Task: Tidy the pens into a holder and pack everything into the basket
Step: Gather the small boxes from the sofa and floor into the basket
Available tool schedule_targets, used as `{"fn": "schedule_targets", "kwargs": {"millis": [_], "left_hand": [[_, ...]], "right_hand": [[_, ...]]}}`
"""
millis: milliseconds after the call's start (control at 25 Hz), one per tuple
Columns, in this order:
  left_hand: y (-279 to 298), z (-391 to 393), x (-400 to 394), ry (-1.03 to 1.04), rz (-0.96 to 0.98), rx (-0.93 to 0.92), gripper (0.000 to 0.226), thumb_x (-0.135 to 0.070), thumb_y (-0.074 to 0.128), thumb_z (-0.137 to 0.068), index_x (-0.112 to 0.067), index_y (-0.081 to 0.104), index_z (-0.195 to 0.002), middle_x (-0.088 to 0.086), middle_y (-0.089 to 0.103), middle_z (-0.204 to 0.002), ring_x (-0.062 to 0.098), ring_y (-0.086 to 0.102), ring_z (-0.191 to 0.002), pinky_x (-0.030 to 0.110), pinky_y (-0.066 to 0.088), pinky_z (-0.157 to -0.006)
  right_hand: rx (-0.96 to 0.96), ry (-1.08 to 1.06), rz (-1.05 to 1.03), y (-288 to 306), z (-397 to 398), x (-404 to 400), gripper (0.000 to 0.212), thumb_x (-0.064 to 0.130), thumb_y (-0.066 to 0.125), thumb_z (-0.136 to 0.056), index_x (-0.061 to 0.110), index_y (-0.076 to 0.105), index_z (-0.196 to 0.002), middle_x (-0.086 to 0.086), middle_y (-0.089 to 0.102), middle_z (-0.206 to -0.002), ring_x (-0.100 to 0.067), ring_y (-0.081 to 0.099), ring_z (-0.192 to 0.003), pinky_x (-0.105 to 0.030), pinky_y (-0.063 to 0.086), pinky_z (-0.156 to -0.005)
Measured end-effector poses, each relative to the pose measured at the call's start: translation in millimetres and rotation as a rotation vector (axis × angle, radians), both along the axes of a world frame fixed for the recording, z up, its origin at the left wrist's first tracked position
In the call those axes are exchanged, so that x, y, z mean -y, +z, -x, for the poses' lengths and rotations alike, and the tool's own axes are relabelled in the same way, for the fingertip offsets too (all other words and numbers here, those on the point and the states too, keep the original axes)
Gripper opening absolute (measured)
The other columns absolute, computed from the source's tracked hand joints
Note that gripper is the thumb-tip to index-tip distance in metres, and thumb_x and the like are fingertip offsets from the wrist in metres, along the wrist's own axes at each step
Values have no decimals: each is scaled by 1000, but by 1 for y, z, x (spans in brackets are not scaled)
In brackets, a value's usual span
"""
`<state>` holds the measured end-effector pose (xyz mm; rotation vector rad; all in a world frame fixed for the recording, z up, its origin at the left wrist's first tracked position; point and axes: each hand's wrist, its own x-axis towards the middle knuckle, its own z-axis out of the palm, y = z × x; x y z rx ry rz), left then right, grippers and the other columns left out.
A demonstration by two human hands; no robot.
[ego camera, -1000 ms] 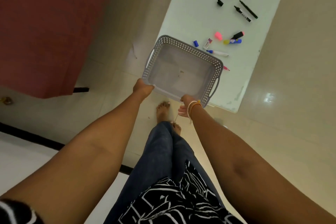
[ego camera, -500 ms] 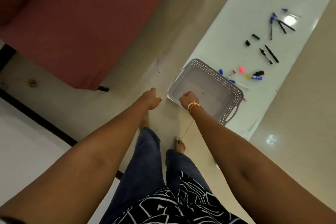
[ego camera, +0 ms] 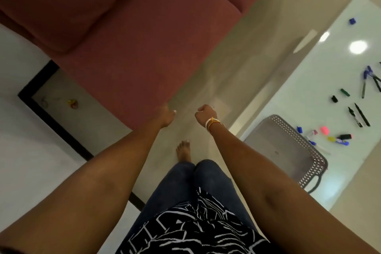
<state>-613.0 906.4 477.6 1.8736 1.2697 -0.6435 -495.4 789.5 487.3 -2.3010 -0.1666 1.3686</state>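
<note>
Beside the maroon sofa [ego camera: 123, 33], the left hand [ego camera: 166, 116] hangs with fingers loosely curled, holding nothing. The right hand [ego camera: 205, 114] makes an empty fist. The grey basket [ego camera: 288, 150] sits on the counter [ego camera: 321, 64], just beside scattered pens [ego camera: 358, 114].

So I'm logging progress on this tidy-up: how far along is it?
Barely started. Done: the grey basket sits on the white table, nothing visible inside. In hand: nothing; the left hand and right hand hold nothing, out over the floor near the sofa. Left: the pens, markers and loose caps lie scattered on the table, and no holder is in view.
</note>
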Motion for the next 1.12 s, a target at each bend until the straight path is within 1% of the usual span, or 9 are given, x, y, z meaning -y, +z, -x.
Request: {"fn": "schedule_targets", "kwargs": {"millis": [160,360,520,640,720,800,880,1040,1120], "left_hand": [[11,-21,-51,155,45,79,55,-28,49,-96,-4,33,-142,21,37,-147,40,41,-132,47,39,-108],[21,-87,-113,118,11,86,59,-33,47,-97,-4,29,-146,21,35,-150,37,34,-138,45,31,-113],[16,-156,-157,82,-32,45,60,-33,46,-98,-3,28,-146,20,37,-149,38,35,-137,40,29,-113],[16,-203,-189,104,-33,-1,61,-34,46,-97,-3,27,-147,20,35,-150,36,35,-138,39,30,-113],[15,-232,-206,122,-16,-10,62,-35,46,-97,-3,27,-147,19,34,-151,35,35,-138,39,30,-114],[17,-262,-219,147,12,8,61,-36,46,-97,-5,28,-146,18,36,-151,34,36,-138,39,31,-113],[18,-288,-228,150,45,16,61,-37,46,-96,-8,27,-147,16,35,-151,34,35,-139,41,31,-114],[18,-342,-256,72,34,-4,62,-37,44,-97,-9,25,-148,15,31,-153,35,30,-141,43,27,-116],[17,-373,-275,54,20,15,61,-37,45,-97,-8,27,-148,16,33,-152,35,32,-140,40,28,-115]], "right_hand": [[49,64,-27,9,-33,-59,34,12,50,-89,6,56,-122,-15,57,-128,-32,53,-119,-32,43,-97],[120,128,-53,10,-102,-123,30,10,50,-88,5,58,-117,-15,60,-123,-32,55,-114,-31,43,-93],[165,176,-49,-5,-170,-173,27,10,46,-89,2,61,-109,-18,61,-107,-32,57,-103,-33,43,-93],[136,240,-18,-8,-221,-202,24,12,47,-89,5,63,-106,-18,63,-109,-33,58,-106,-30,44,-88],[125,274,-8,-7,-255,-219,16,13,48,-88,10,61,-97,-15,58,-96,-33,58,-99,-30,43,-82],[127,248,-1,-7,-289,-236,6,15,49,-87,13,54,-88,-11,53,-90,-37,60,-98,-37,50,-85],[118,204,4,-1,-317,-250,9,17,48,-89,12,55,-89,-13,56,-92,-39,61,-105,-43,51,-91],[106,108,-11,0,-366,-276,31,18,47,-93,-2,60,-112,-23,62,-117,-39,57,-113,-36,45,-91],[104,96,-21,2,-390,-296,29,20,46,-93,-1,63,-105,-23,63,-117,-39,58,-111,-36,46,-90]]}}
